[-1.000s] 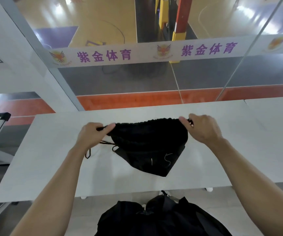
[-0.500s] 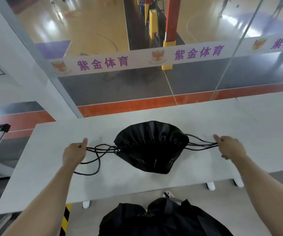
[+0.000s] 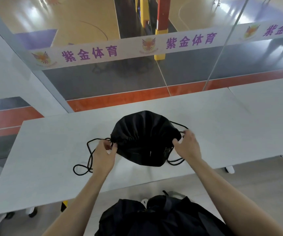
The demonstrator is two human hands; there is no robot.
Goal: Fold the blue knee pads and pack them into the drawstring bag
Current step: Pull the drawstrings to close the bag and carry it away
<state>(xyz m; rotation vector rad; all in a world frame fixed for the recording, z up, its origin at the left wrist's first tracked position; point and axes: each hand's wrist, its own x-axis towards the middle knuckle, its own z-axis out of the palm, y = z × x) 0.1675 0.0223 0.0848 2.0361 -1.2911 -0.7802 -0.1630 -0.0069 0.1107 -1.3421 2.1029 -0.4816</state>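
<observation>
White table [image 3: 52, 159] runs left to right in front of the person, with a glass wall [image 3: 103, 82] at its far edge and a banner [image 3: 89, 54] with purple characters across the glass.

The bag [image 3: 144, 133] lies on the middle of the table, black and full-looking. Its gathered mouth forms a puckered line running left to right, so its long axis lies across the person. The rounded body bulges to the far side of that line. No knee pads show, and whether they are inside cannot be told.

The left hand [image 3: 103, 154] is at the left end of the gathered line, thumb and fingers curled and pinching the bag where the cords [image 3: 90, 157] come out. The slack cords trail in loops to the near left. The right hand [image 3: 188, 147] is at the right end, with the thumb on the cloth and the fingers curled over the cord loops there. Whether each hand has cloth, cord or both cannot be told.

Each hand is touching its own end, and neither is nearer than the other. The mouth looks drawn shut, so the packing is probably almost done. Any further pull would run outward along that left-right line.
</observation>
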